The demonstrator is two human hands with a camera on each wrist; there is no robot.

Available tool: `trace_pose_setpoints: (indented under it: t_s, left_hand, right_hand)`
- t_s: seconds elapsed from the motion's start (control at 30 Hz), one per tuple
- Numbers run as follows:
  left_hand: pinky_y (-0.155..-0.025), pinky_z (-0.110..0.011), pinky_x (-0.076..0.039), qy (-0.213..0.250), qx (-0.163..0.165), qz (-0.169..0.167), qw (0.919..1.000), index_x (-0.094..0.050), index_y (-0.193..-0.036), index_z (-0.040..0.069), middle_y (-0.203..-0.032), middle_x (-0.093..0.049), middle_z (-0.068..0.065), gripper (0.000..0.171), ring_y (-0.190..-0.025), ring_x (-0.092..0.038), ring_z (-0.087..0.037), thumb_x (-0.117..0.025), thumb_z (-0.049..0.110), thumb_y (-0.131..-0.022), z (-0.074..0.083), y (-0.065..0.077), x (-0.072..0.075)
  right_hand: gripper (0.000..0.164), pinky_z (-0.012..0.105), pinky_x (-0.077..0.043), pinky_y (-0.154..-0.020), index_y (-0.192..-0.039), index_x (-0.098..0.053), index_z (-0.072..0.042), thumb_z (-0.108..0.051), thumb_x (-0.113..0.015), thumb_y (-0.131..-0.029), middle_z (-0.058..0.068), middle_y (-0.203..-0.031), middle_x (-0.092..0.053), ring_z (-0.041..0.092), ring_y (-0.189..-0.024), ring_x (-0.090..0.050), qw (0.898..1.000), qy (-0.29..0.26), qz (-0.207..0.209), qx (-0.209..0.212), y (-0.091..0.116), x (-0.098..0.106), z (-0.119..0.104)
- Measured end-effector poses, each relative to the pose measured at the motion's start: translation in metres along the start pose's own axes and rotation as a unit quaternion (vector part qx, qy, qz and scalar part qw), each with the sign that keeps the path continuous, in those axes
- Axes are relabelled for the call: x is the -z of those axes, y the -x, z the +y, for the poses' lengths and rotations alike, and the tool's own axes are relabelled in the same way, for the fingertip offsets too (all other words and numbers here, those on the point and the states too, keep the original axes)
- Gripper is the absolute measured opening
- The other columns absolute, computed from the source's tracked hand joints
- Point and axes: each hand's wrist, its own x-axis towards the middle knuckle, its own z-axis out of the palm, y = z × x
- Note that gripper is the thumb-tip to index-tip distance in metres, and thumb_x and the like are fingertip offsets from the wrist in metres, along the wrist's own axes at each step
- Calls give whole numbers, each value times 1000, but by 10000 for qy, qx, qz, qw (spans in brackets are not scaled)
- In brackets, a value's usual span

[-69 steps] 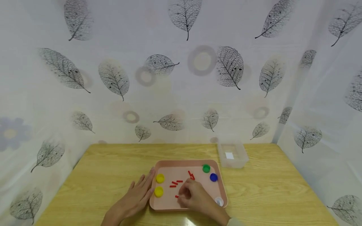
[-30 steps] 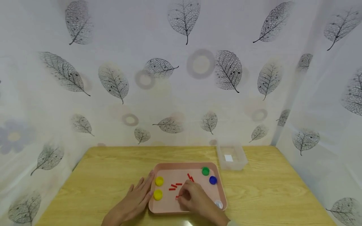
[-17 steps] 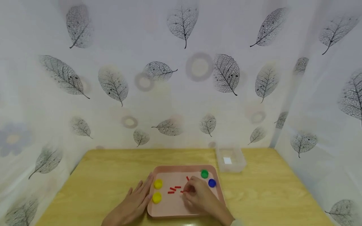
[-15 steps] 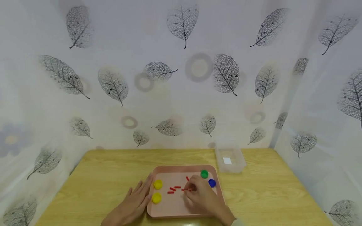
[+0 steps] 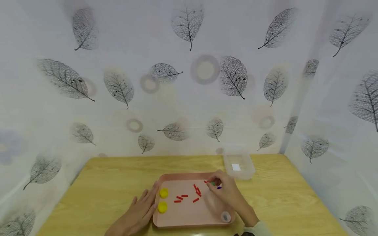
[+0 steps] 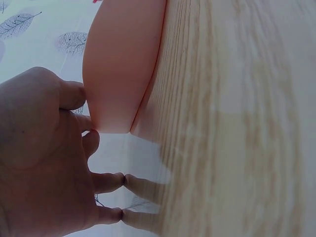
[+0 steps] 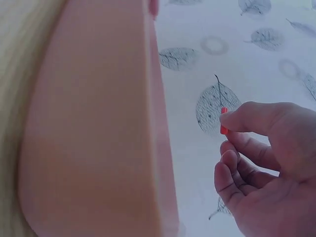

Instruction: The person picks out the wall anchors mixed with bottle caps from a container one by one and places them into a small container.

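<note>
Your left hand (image 5: pixel 134 211) stays at the tray (image 5: pixel 183 219); your right hand (image 5: pixel 227 191) has moved farther out.
Your left fingers lie straight, gripping nothing; the clear cap (image 5: pixel 226 216) shows again. Beyond, loose sticks (image 5: pixel 184 196) lie mid-tray; farther, your right fingers pinch a red stick (image 7: pixel 224 121), raised near the green cap (image 5: pixel 212 184), so it's clear of the rest.

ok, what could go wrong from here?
1. The small red piece could slip, since the right hand has it only between thumb and fingertip.
2. That hand is close to the green cap and blue cap, so it might knock one.
3. The left hand touches the tray; a push could shift it.
</note>
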Motion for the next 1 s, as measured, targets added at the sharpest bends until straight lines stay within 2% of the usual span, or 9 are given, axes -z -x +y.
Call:
trace_pose_setpoints:
  t_s: [0.13,0.27,0.37,0.47,0.6,0.8,1.0]
  left_hand:
    - [-109,-82,-8,-5,-74,-78,9999,-7,-167,21,-171,-12,-3,62,-150,-21,-49,-32,40,-113,-6,-3,-1]
    - [-108,-83,-9,-49,-3,-65,10000,-11,-167,20,-171,-16,-5,62,-150,-22,-51,-33,39,-113,-11,-2,4]
    - [-107,-83,-8,-12,-3,-187,9998,-9,-167,20,-171,-14,-6,62,-150,-20,-51,-32,40,-113,-14,-3,8]
    - [-107,-84,-7,44,-24,-321,9995,-7,-167,20,-171,-12,-5,63,-151,-18,-50,-30,42,-113,-15,-7,10]
    - [-106,-84,-7,78,-41,-335,9994,-8,-167,19,-171,-13,-6,63,-150,-18,-51,-31,42,-113,-16,-12,10]
    - [-105,-85,-9,69,-101,-266,9996,-10,-167,17,-171,-12,-6,63,-149,-20,-54,-33,40,-113,-18,-16,7]
    - [-105,-85,-9,43,-114,-266,9996,-9,-167,18,-171,-10,-5,63,-149,-19,-53,-32,40,-113,-18,-20,10]
  right_hand:
    - [17,27,-52,-61,-86,-72,-12,3,-80,-85,-6,-81,-60,10,-70,-56,9987,69,418,-269,-1,11,5]
    - [16,25,-53,-62,-89,-72,-11,3,-80,-85,-6,-83,-61,6,-71,-57,9977,118,650,-142,-4,15,12]
    - [17,25,-54,-62,-89,-72,-9,5,-79,-84,-5,-83,-62,7,-70,-57,9954,191,933,-22,-5,19,20]
    - [18,24,-53,-62,-89,-72,-8,8,-79,-83,-3,-83,-64,8,-70,-57,9916,311,1253,98,-6,24,30]
    - [17,24,-54,-62,-89,-73,-7,8,-81,-83,-1,-84,-65,10,-69,-58,9857,503,1595,184,-9,31,47]
    - [15,26,-54,-62,-87,-73,-4,7,-81,-81,1,-81,-65,12,-68,-59,9759,700,2062,-93,-12,41,64]
    - [13,17,-50,-63,-87,-73,-1,8,-80,-82,6,-81,-67,11,-67,-58,9648,715,2526,-150,-17,48,78]
